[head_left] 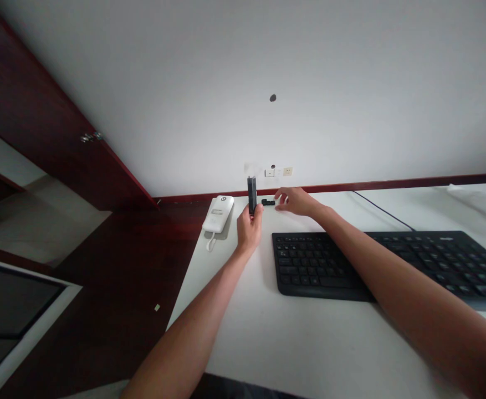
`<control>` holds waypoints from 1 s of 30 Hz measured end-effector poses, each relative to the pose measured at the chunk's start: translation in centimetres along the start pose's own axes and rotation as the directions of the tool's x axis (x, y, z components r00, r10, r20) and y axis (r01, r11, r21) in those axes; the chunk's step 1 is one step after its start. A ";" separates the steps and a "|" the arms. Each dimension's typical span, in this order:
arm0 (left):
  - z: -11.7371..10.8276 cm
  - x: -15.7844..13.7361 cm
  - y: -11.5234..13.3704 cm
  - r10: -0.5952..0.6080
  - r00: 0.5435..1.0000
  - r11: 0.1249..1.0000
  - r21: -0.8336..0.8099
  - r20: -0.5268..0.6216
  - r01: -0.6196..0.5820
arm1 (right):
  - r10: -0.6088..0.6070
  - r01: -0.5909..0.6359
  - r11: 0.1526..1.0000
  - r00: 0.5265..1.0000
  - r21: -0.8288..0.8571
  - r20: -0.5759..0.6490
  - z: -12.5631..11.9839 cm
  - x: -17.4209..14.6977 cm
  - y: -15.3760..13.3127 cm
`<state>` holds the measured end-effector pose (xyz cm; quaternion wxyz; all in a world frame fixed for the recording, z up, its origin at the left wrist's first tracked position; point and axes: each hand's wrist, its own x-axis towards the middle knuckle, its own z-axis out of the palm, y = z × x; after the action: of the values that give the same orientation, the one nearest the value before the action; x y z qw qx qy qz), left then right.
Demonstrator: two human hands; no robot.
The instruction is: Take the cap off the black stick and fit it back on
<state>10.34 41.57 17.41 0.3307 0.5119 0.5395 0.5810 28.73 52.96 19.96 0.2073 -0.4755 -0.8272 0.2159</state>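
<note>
My left hand (pixel 249 230) is closed around the lower end of a slim dark grey bar-shaped object (pixel 251 195), held upright above the white desk. Two small prongs seem to stick up from its top; its exact kind is unclear. On the desk just right of it lies a small black piece (pixel 268 203), longish with a thicker left end. My right hand (pixel 291 200) reaches over the keyboard to the right end of this piece, thumb and forefinger curved and apart. Whether its fingertips touch the piece I cannot tell.
A white power bank (pixel 218 215) with a strap loop lies at the desk's left edge. A black keyboard (pixel 326 266) lies under my right forearm, its cable running to the back. Wall sockets (pixel 278 172) sit behind the desk. White plastic wrapping (pixel 481 202) lies at the far right.
</note>
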 end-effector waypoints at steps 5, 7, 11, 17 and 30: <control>-0.2 -0.8 0.6 0.188 0.982 0.958 0.227 -0.022 -0.178 | -0.259 0.165 0.920 0.937 0.355 0.235 -3.0 -1.1 -4.2; -0.2 -1.1 1.0 0.206 0.979 0.946 0.253 0.012 -0.202 | -0.353 0.187 0.863 0.888 0.469 0.295 -4.0 -2.1 -6.1; 0.2 -2.1 2.3 0.238 0.966 0.899 0.353 0.105 -0.260 | -0.341 0.153 0.800 0.912 0.580 0.230 -4.6 -4.9 -7.4; 0.6 -3.3 3.7 0.272 0.881 0.880 0.269 0.388 -0.390 | -0.072 0.011 0.731 0.996 0.682 0.061 -3.6 -10.0 -3.3; 0.3 -3.0 3.6 0.272 0.781 0.857 0.229 0.563 -0.463 | 0.355 -0.076 0.441 0.930 0.894 -0.096 -2.3 -12.6 0.6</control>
<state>12.01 38.11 20.11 0.2420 0.7946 0.4152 0.3709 36.23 42.54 19.75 0.5021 -0.4277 -0.4931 0.5673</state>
